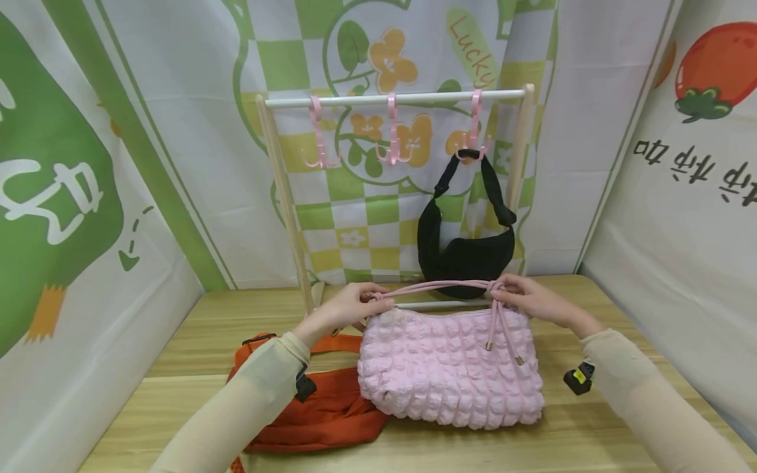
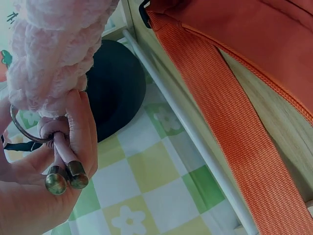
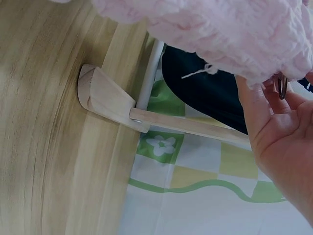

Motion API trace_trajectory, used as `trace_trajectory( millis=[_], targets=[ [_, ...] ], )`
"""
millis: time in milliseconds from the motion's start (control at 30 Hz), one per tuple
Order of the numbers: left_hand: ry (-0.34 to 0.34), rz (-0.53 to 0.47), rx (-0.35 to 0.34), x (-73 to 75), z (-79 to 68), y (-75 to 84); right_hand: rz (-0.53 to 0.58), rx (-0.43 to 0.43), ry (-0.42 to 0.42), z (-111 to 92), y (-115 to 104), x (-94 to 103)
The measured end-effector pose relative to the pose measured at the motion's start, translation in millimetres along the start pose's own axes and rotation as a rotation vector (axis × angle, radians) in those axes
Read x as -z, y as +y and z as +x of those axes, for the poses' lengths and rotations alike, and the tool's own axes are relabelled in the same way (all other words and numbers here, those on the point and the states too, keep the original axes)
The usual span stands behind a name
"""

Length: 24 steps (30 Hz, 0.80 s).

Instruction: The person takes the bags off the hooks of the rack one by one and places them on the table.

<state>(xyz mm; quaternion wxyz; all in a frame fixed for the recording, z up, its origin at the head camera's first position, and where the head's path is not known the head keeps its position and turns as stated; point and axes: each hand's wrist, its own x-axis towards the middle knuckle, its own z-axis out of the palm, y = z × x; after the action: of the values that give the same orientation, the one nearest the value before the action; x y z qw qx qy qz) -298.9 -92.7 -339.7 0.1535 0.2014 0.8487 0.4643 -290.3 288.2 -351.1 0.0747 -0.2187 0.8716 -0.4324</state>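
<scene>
A pink puffy handbag (image 1: 449, 368) is held up in front of the rack, its thin cord strap (image 1: 437, 285) arched along the top. My left hand (image 1: 349, 305) grips the bag's top left corner, beside a metal ring (image 2: 29, 128) and knotted cord ends with metal tips (image 2: 66, 178). With my right hand (image 1: 535, 299) I pinch the opposite top corner by the strap's knot; a metal ring (image 3: 282, 87) shows there in the right wrist view. Beneath my left forearm an orange bag (image 1: 319, 414) lies on the table, its webbing strap (image 2: 220, 117) near my left hand.
A wooden rack with a white rail (image 1: 355, 100) stands at the back of the table (image 1: 591, 420). Pink hooks (image 1: 393, 131) hang from the rail, and a black bag (image 1: 473, 256) hangs on the right one. A wooden rack foot (image 3: 105, 95) sits behind the pink bag.
</scene>
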Motion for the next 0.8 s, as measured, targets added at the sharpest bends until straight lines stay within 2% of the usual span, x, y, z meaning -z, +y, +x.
trace_trajectory(
  millis=[467,800],
  targets=[
    [-0.037,-0.004,0.019,-3.9,-1.1,-2.7,-0.030,-0.075,-0.026,4,3,-5.5],
    [-0.054,0.026,0.074,-6.2,-0.6,-5.2,-0.058,-0.110,-0.046,4,12,-7.9]
  ],
)
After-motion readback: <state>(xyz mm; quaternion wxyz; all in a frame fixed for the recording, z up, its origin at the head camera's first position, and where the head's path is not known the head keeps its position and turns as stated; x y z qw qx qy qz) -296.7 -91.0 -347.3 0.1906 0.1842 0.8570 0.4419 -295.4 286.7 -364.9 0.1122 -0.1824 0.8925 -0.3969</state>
